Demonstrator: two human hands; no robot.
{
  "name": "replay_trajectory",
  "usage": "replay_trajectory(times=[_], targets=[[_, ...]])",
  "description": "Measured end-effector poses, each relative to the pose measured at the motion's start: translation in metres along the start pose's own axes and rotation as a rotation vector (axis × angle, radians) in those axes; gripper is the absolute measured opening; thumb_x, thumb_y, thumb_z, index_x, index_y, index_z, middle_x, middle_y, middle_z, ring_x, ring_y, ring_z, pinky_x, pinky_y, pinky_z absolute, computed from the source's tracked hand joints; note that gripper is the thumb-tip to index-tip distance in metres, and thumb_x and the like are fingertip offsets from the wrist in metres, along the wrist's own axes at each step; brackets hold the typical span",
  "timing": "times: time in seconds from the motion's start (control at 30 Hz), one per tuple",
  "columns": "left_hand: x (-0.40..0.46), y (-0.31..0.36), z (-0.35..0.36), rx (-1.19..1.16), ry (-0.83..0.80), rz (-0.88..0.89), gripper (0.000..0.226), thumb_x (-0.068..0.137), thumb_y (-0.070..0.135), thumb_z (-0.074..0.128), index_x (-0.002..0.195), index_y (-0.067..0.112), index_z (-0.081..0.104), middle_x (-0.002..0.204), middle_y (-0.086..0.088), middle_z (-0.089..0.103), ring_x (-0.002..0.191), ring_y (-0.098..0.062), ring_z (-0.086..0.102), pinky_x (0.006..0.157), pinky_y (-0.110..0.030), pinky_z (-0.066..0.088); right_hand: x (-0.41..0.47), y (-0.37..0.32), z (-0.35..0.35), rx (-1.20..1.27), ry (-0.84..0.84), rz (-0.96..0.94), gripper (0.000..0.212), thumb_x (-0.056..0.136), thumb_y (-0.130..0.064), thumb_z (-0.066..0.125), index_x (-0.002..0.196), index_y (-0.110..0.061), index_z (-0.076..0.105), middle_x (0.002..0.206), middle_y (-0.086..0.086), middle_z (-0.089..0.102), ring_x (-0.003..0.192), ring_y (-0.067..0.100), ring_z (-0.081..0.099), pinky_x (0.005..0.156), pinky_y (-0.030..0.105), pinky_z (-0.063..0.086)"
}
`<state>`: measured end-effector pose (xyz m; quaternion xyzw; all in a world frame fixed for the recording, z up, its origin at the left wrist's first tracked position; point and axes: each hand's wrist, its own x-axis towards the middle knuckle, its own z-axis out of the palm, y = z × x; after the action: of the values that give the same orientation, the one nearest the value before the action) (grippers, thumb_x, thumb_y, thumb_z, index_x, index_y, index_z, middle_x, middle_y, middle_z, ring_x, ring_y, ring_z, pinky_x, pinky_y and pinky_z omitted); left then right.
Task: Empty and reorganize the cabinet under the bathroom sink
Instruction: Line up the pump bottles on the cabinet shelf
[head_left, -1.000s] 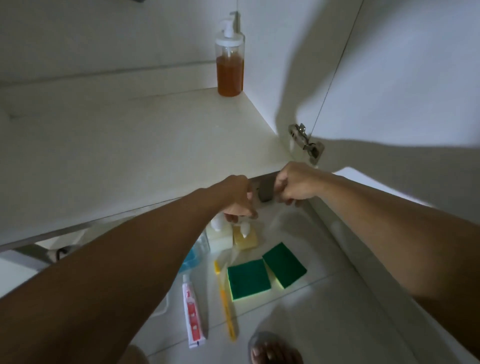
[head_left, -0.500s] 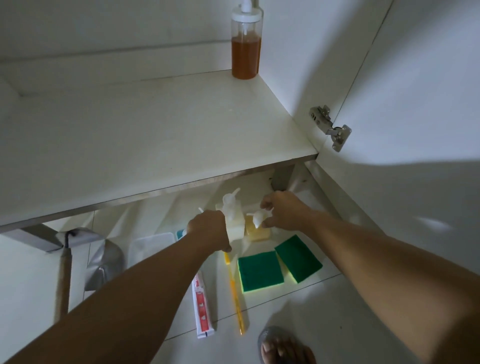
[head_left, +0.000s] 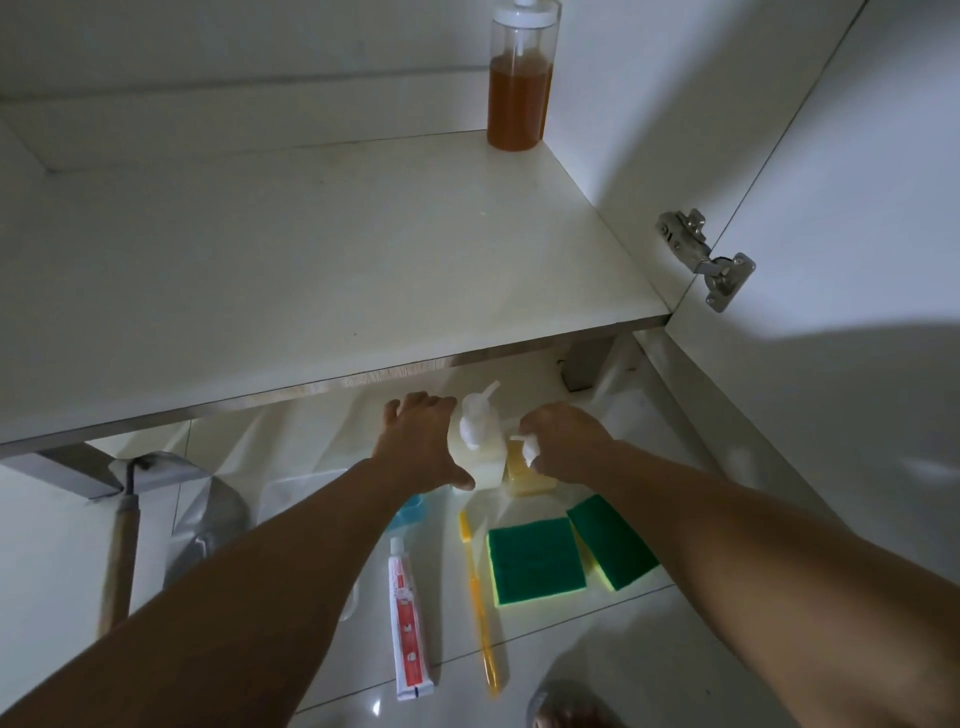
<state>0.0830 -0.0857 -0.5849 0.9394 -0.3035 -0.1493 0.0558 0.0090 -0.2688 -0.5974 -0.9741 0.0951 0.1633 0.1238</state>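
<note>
Two pump bottles (head_left: 480, 447) on pale floor tiles (head_left: 597, 649) (dim cabinet (head_left: 311, 270) above)

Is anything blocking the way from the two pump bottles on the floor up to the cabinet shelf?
Nothing visible. The white pump bottle and yellow pump bottle stand just below the shelf edge; its front is bare, with only the amber bottle in the back right corner.
</note>
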Motion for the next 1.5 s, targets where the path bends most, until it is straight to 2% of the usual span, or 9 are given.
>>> replay_trajectory(times=[0.17,0.4,0.5,0.63,0.77,0.87,1.0,1.27,1.5], targets=[[0.006,0.007,0.007,-0.079,-0.010,0.022,0.078,0.064,0.044,0.085,0.130,0.021,0.051,0.124,0.001,0.059,0.121,-0.020,0.048,0.114,-0.041,0.024,0.001,0.002,-0.001,0.030,0.011,-0.016,0.027,0.087,-0.009,0.067,0.114,-0.008,0.070,0.109,0.009,0.068,0.098,0.023,0.062,0.085,0.030,0.051],[0.005,0.021,0.003,-0.259,0.042,0.037,0.068,0.060,0.028,0.089,0.120,0.018,0.060,0.115,-0.002,0.064,0.102,-0.025,0.060,0.090,-0.037,0.049,-0.021,0.018,-0.032,0.076,-0.028,-0.021,0.033,0.085,-0.009,0.066,0.118,-0.005,0.068,0.106,0.007,0.063,0.098,0.022,0.057,0.080,0.024,0.042],[0.001,0.032,-0.013,-0.262,0.040,0.085,0.067,0.060,0.030,0.089,0.119,0.017,0.062,0.114,-0.003,0.065,0.101,-0.025,0.060,0.087,-0.033,0.048,-0.037,0.024,-0.058,0.094,0.010,-0.027,0.010,0.079,-0.002,0.067,0.076,-0.011,0.068,0.076,0.004,0.062,0.067,0.014,0.051,0.063,0.025,0.040],[-0.003,0.050,-0.049,-0.303,0.015,0.150,0.072,0.057,0.034,0.090,0.122,0.018,0.062,0.116,-0.003,0.064,0.103,-0.022,0.058,0.088,-0.031,0.047,-0.060,0.027,-0.101,0.042,0.019,-0.009,0.016,0.079,-0.015,0.077,0.096,-0.015,0.074,0.086,-0.009,0.062,0.086,0.020,0.063,0.071,0.027,0.046],[-0.003,0.072,-0.103,-0.326,-0.003,0.172,0.076,0.057,0.035,0.091,0.124,0.015,0.060,0.117,-0.002,0.062,0.094,-0.015,0.053,0.080,-0.026,0.047,-0.074,0.029,-0.155,0.028,0.014,-0.014,0.032,0.070,-0.018,0.083,0.055,-0.013,0.055,0.058,-0.005,0.047,0.057,0.015,0.049,0.057,0.028,0.039],[0.006,0.083,-0.153,-0.368,0.009,0.170,0.086,0.056,0.037,0.091,0.130,0.012,0.056,0.122,-0.003,0.057,0.095,-0.013,0.050,0.075,-0.021,0.042,-0.083,0.025,-0.206,0.032,0.025,0.021,0.032,0.067,-0.021,0.086,0.057,-0.010,0.057,0.052,-0.004,0.054,0.050,0.013,0.056,0.052,0.024,0.040],[0.024,0.093,-0.209,-0.375,0.053,0.160,0.058,0.059,0.037,0.090,0.103,0.013,0.061,0.102,-0.001,0.058,0.084,-0.016,0.052,0.057,-0.022,0.036,-0.077,0.019,-0.265,0.050,0.048,0.042,0.018,0.075,-0.015,0.082,0.077,-0.002,0.069,0.070,0.010,0.072,0.061,0.016,0.073,0.050,0.021,0.051],[0.108,0.084,-0.227,-0.421,0.184,0.032,0.067,0.061,0.022,0.091,0.120,0.011,0.062,0.114,-0.003,0.064,0.100,-0.021,0.061,0.082,-0.030,0.051,-0.009,0.016,-0.288,-0.035,0.147,0.096,0.028,0.082,-0.010,0.077,0.107,0.001,0.069,0.094,0.016,0.074,0.075,0.025,0.075,0.075,0.036,0.061],[0.172,0.080,-0.218,-0.478,0.260,-0.020,0.074,0.062,0.027,0.089,0.127,0.013,0.058,0.118,-0.003,0.062,0.099,-0.020,0.057,0.074,-0.027,0.043,0.053,0.026,-0.281,-0.111,0.228,0.103,0.015,0.081,-0.001,0.074,0.077,-0.008,0.061,0.063,0.005,0.059,0.073,0.028,0.072,0.065,0.029,0.058]])
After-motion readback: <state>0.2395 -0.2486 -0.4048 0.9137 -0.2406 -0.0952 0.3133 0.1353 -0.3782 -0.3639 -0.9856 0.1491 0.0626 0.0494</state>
